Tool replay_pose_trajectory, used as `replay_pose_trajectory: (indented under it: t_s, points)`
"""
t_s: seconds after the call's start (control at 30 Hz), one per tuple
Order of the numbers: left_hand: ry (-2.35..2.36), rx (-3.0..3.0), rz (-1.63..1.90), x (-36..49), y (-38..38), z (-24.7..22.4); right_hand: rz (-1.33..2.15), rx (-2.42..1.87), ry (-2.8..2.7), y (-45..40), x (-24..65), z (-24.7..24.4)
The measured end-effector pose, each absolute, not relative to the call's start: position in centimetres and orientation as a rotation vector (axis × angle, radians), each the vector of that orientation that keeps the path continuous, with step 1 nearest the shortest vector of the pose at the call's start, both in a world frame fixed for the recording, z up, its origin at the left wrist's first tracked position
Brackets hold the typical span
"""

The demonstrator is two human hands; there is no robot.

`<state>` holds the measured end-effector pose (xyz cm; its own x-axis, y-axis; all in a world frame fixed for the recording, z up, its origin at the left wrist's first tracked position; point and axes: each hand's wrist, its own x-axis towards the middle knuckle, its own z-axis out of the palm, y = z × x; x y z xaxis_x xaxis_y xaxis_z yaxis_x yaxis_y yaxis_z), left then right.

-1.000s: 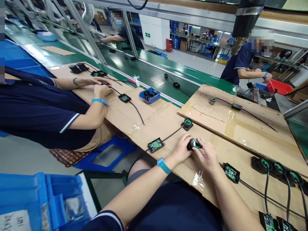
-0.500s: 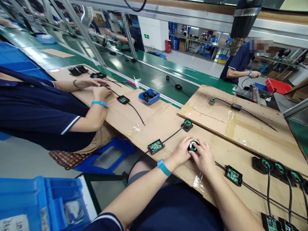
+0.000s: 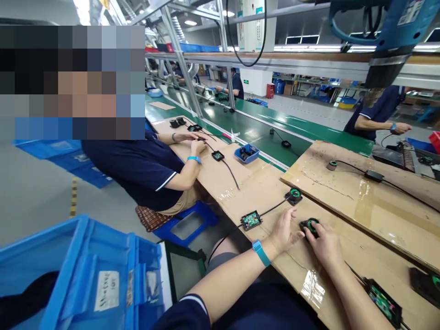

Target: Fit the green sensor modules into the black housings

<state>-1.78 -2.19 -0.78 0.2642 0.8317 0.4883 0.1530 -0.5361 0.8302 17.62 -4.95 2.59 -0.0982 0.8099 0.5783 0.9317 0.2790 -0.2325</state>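
Observation:
My right hand [image 3: 322, 238] has its fingers on a black round part with a green ring [image 3: 310, 226], which lies on the cardboard. Just left of that part is my left hand [image 3: 288, 230], its fingers apart and nothing in them. Beyond my hands a similar round part on a square base [image 3: 294, 195] is joined by a black cable to an open black box with a green circuit board [image 3: 251, 220]. Another open box with a board [image 3: 382, 300] lies beside my right forearm.
A co-worker [image 3: 137, 169] sits at the left, hands on a cable. A small blue bin [image 3: 246, 154] holds black parts. A raised cardboard sheet [image 3: 343, 183] carries another cabled part. Blue crates [image 3: 85, 275] stand at lower left; a blue tool [image 3: 388, 41] hangs above.
The view has swung up and to the left, so the bench appears shifted right. My left hand has come off the round part and opened; my right hand is still on it.

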Motion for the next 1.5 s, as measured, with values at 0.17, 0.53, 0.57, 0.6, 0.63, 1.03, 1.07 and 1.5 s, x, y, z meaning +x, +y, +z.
replay_pose_trajectory:
  t_s: [0.17,0.53,0.57,0.6,0.63,1.03,1.07,1.5]
  points:
    - [0.921,1.862,1.316,-2.0,-2.4,-0.7,-0.182,-1.704,-2.002,-5.4,16.7,2.3]
    - [0.913,2.112,1.210,-2.9,-3.4,-2.0,0.059,-1.875,-1.934,-6.5,14.2,5.2]
    - [0.915,2.152,1.198,-2.9,-3.5,-2.3,0.031,-1.866,-1.899,-6.8,14.1,5.3]
    - [0.924,2.197,1.187,-2.9,-3.6,-2.6,0.018,-1.881,-1.884,-6.9,14.0,5.3]
    - [0.943,2.252,1.178,-2.8,-3.8,-2.9,0.027,-1.913,-1.896,-7.0,13.8,5.3]
    - [1.357,2.519,1.024,0.5,-3.3,-1.2,0.498,-1.866,-2.066,-5.9,12.9,7.4]
    - [1.342,2.516,0.966,0.5,-3.1,-0.5,0.550,-1.819,-2.089,-5.8,13.6,7.8]
    - [1.367,1.848,1.911,-13.8,1.8,14.4,0.325,-2.041,-1.681,-5.1,23.5,10.5]
